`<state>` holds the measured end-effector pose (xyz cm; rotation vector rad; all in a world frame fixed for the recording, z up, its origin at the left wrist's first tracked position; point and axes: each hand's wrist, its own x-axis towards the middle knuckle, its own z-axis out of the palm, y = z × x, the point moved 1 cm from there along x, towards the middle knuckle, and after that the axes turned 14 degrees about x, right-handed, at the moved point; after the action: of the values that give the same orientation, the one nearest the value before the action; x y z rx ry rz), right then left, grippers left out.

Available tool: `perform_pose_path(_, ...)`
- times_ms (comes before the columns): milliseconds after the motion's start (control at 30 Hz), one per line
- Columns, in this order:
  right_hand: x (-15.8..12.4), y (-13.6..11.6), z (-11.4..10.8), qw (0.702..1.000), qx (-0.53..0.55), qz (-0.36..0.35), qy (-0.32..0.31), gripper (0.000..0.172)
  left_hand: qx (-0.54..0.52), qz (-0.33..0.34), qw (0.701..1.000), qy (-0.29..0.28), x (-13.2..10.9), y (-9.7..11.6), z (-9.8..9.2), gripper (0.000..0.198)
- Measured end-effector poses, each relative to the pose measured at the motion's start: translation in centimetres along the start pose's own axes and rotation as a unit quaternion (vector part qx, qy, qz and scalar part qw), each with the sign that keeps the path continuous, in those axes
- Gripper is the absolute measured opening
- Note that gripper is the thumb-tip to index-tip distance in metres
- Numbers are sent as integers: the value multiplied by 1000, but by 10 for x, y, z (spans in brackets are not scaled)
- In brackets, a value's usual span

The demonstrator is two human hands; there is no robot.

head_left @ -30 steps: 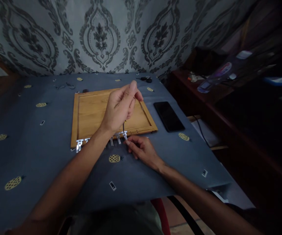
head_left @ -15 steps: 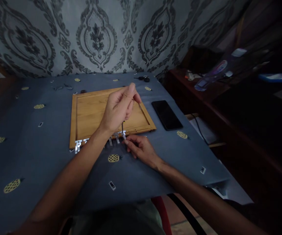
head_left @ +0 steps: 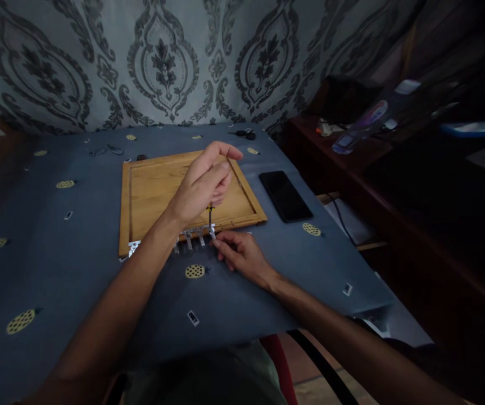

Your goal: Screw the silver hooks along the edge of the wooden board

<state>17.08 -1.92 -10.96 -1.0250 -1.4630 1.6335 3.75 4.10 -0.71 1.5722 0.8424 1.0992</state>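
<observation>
The screwdriver stands upright at the near edge of the board, its long axis on the 12-to-6 line and its tip down toward 6 o'clock, at the clip farthest to 3 o'clock. The left hand is curled about its top, the forefinger raised off the thumb toward 2 o'clock; the handle is hidden behind the palm, so I cannot tell how firm that hold is. The right hand, at 5 o'clock from the screwdriver, pinches the clip's free end between thumb and fingertips, gap closed. The clip's long axis runs from 11 to 5, its free end past the board's edge.

The board lies flat, long axis near 9 to 3, right end tipped slightly toward 2. More clips line its near edge toward 8 o'clock, partly behind the left forearm. Cloth stretches wide at 9 o'clock; at 3, a narrow strip separates board from phone.

The screwdriver has a thin dark shaft under a black-and-yellow collar. The clips are shiny silver metal; the board is honey-brown wood with a raised frame.
</observation>
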Motion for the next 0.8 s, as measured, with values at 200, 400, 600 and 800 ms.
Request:
perform_pose_path(200,0,2,-1,1000,-9,-1,0,33,31,-35,998,-40,-2,9,-2,18)
perform_pose_path(400,0,1,-2,1000,-24,-12,-5,36,12,-49,998,-42,-2,7,6,6)
perform_pose_path(600,1,2,-2,1000,-19,-18,-13,36,9,-35,997,-69,-2,3,9,8)
perform_pose_path(800,0,1,-2,1000,-19,-15,-14,38,48,-8,998,-49,-2,2,3,2)
